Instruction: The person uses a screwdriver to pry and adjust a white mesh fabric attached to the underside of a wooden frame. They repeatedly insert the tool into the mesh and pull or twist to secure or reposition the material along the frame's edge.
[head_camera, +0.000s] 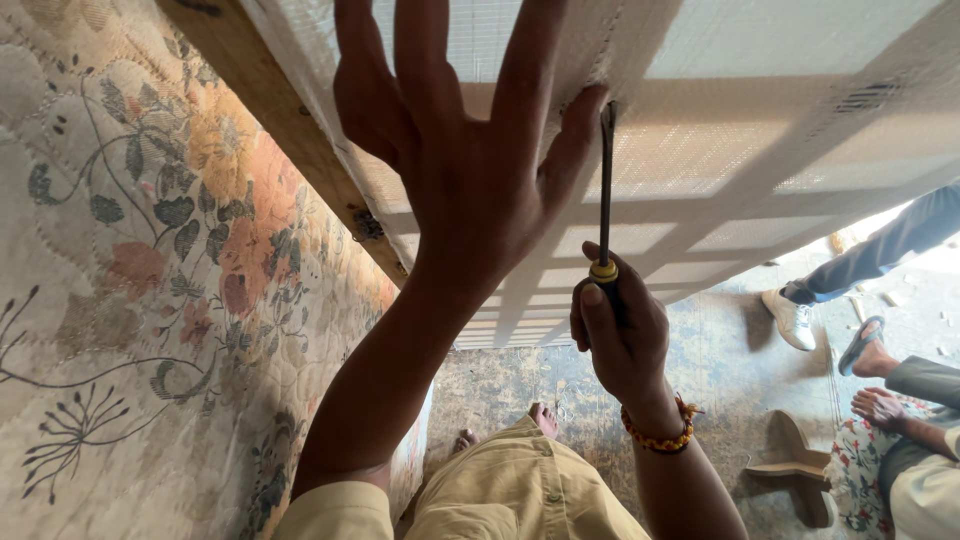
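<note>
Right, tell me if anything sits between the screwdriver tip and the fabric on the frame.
Nothing visible does. The screwdriver, held in the right hand, points up with its tip beside the left hand's thumb, right at the white woven fabric. The left hand presses flat on that fabric beside the shaft, not across it.

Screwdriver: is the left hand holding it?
No, the right hand grips the screwdriver; the left hand lies spread flat on the white webbing.

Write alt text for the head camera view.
A left hand presses flat on white mesh fabric over a wooden frame, while the right hand holds a screwdriver tip-up against it. A floral quilted mattress stands left.
</note>
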